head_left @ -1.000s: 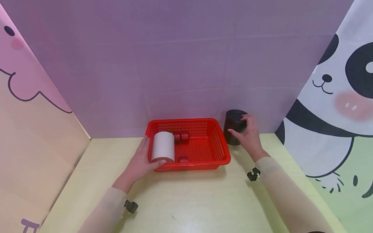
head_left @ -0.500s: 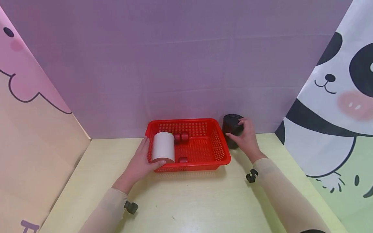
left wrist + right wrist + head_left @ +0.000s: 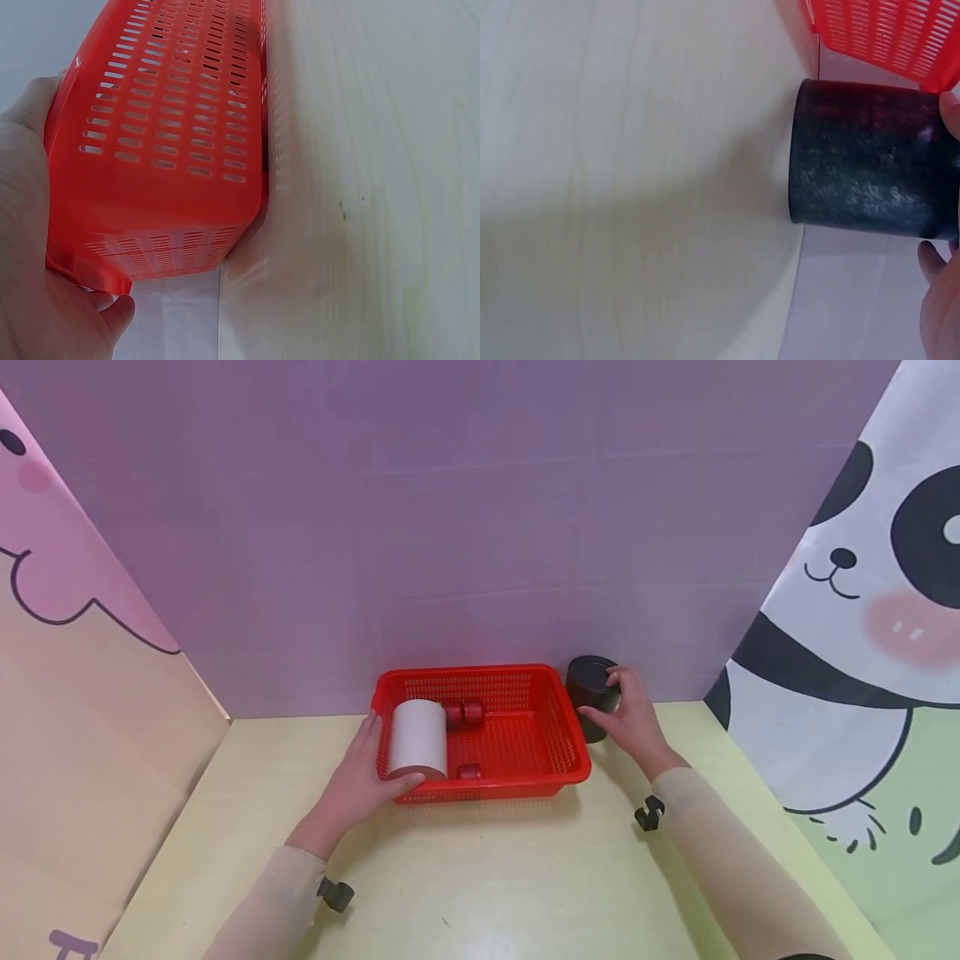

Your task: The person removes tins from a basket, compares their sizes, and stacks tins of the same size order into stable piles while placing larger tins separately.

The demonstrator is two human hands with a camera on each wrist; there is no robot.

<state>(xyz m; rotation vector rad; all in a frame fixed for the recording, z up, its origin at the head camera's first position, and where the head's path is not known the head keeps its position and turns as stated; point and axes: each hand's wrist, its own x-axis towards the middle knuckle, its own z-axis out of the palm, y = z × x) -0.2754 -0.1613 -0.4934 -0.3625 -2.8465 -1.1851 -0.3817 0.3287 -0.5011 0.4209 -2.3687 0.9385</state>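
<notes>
A red plastic basket [image 3: 517,792] with slotted walls stands on the table. My left hand [image 3: 360,785] grips its front left corner, thumb over the front rim and fingers along the left side; in the left wrist view, fingertips [image 3: 118,315] curl around the rim. A black cylindrical can [image 3: 592,683] stands upright close beside the basket's right wall. My right hand [image 3: 634,720] holds the can from its right, thumb at the front and fingers near the lid. Whether can and basket touch, I cannot tell.
Inside the basket, a white cylinder [image 3: 417,735] with a reddish-brown end lies at the left. Small dark red round pieces [image 3: 472,713] lie near it. A purple sheet [image 3: 480,527] rises behind the pale wooden table [image 3: 480,877].
My right hand has brought the black can left and slightly nearer, up close to the basket. The left hand and the basket have stayed in place.
</notes>
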